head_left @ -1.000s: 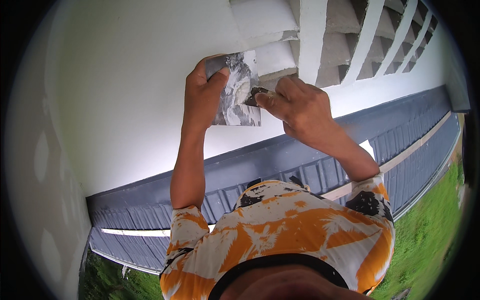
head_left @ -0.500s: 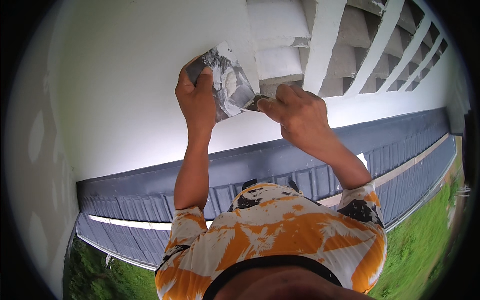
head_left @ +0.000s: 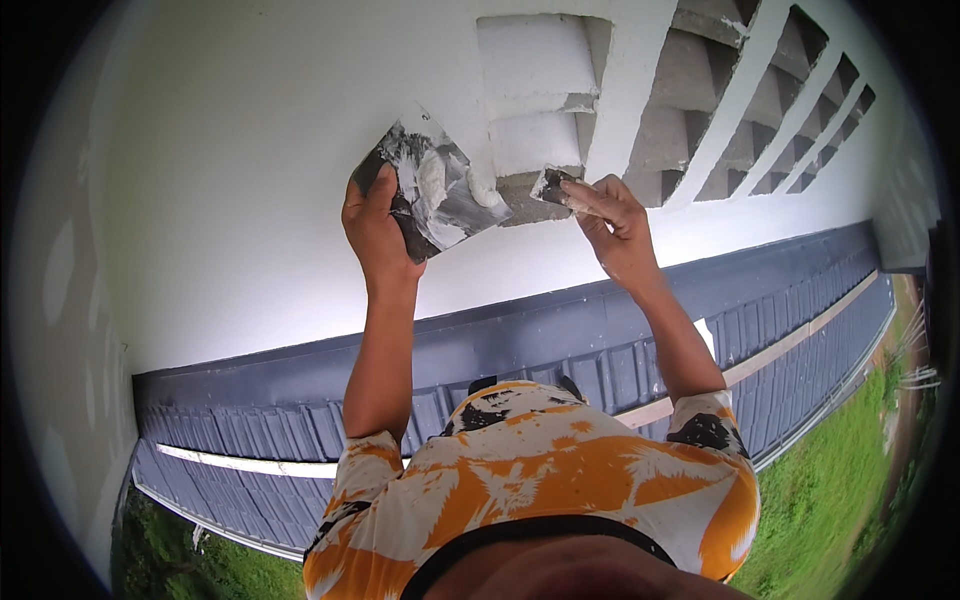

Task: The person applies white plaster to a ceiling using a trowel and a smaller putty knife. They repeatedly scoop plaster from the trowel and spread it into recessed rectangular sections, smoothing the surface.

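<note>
My left hand (head_left: 378, 225) grips a dark, flat square plate (head_left: 425, 238) by its left edge, thumb on top. White and grey filler paste (head_left: 432, 182) is smeared and heaped across the plate. In my right hand (head_left: 618, 225) is a small dark putty knife (head_left: 550, 187), pinched between thumb and fingers, with whitish paste along its blade. The knife is apart from the plate, in front of the lowest grey opening of the vent blocks (head_left: 535, 145). Part of the knife is hidden by my fingers.
A white wall (head_left: 250, 200) stands before me, with rows of slanted vent openings (head_left: 670, 130) at upper right. Below runs a dark blue-grey ribbed roof (head_left: 290, 415) with pale strips (head_left: 245, 460) along it. Green grass (head_left: 830, 480) lies beyond.
The putty knife has come off the plate and moved right, its blade turned toward the vent opening. My right hand has rotated. The paste on the plate has shifted.
</note>
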A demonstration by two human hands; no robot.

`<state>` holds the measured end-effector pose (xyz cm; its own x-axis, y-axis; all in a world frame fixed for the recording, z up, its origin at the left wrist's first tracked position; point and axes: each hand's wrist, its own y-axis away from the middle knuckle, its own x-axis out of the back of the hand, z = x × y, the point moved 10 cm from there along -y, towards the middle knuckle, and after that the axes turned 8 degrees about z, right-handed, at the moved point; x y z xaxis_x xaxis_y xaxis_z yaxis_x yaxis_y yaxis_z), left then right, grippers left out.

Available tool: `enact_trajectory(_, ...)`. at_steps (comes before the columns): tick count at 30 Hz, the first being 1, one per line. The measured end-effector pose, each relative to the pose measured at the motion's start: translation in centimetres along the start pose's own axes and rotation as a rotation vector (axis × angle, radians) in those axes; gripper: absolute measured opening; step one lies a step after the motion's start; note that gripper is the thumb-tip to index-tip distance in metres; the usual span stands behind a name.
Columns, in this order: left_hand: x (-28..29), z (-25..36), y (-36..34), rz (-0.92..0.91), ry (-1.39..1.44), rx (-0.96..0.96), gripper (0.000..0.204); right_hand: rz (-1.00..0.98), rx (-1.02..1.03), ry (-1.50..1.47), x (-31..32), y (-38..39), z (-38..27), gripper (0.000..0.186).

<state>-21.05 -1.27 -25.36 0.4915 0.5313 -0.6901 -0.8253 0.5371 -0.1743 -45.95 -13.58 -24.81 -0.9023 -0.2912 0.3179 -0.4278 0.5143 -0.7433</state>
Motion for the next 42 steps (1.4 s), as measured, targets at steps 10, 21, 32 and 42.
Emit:
enact_trajectory(10, -4.7, 3.2, 4.1, -0.038, -0.249, -0.584, 0.024, 0.23, -0.43, -0.307, 0.9, 0.7, -2.6, 0.032)
enact_trajectory(21, -4.6, 5.4, 5.2, -0.145, -0.246, -0.883, 0.032, 0.197, -0.468, -0.063, 0.7, -0.8, -2.1, 0.028)
enact_trajectory(32, -9.0, 17.7, -15.3, -0.207, -0.235, -0.736, 0.03, 0.415, -0.437, 0.425, 3.1, -5.9, 11.8, 0.019)
enact_trajectory(42, -8.1, 20.2, -18.3, -0.238, -0.257, -0.817, 0.043, 0.498, -0.505, 0.533, 5.5, -6.2, 12.8, 0.014)
